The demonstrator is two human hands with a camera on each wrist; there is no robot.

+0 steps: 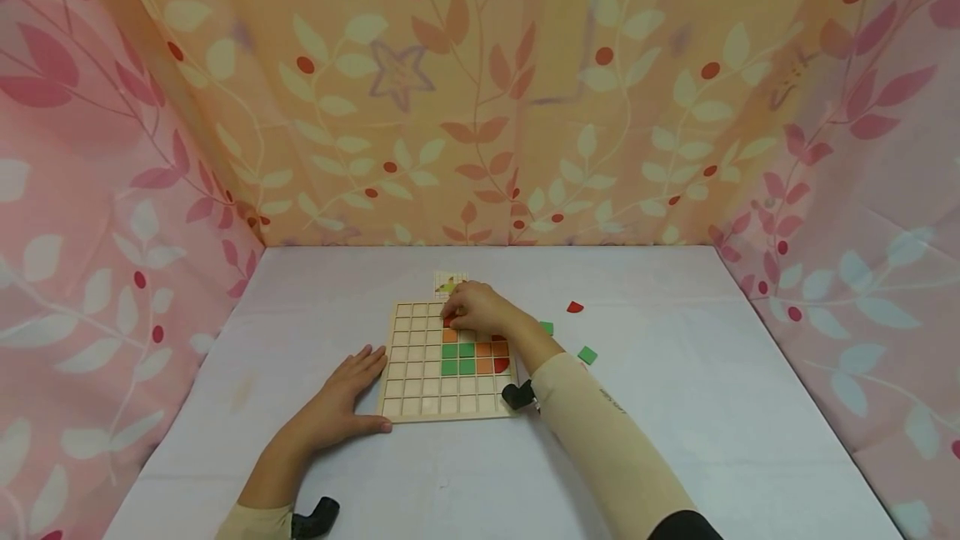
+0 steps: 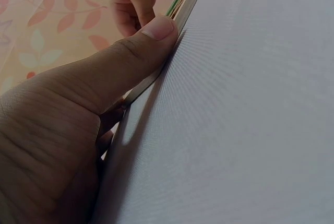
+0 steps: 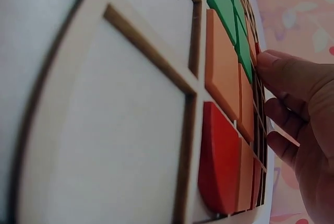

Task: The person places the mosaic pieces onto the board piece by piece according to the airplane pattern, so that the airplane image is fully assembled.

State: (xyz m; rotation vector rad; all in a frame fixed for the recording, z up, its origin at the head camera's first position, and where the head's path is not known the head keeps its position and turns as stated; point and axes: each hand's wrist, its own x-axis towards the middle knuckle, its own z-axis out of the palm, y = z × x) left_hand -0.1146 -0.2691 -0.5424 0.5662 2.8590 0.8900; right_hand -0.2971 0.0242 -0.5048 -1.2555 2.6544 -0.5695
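A wooden grid board point(image 1: 411, 407) lies on the table. Green square tiles point(image 1: 458, 359), orange tiles point(image 1: 484, 366) and a red rounded tile point(image 1: 501, 366) fill some of its cells. At the board's lower left corner, my left hand point(image 1: 341, 394) rests with fingers spread along the side and the thumb point(image 2: 141, 46) against the front edge. My right hand point(image 1: 480, 309) is over the far part of the board, its thumb and fingers pinching a red tile point(image 1: 447, 322) at a cell there; the fingers hide most of that tile.
Behind the board lies a small pattern card point(image 1: 448, 283), partly covered by the right hand. To the right are a loose red tile point(image 1: 575, 307) and green tiles point(image 1: 588, 355), one partly behind the right wrist. Patterned cloth point(image 1: 480, 107) stands around the white table point(image 1: 712, 390).
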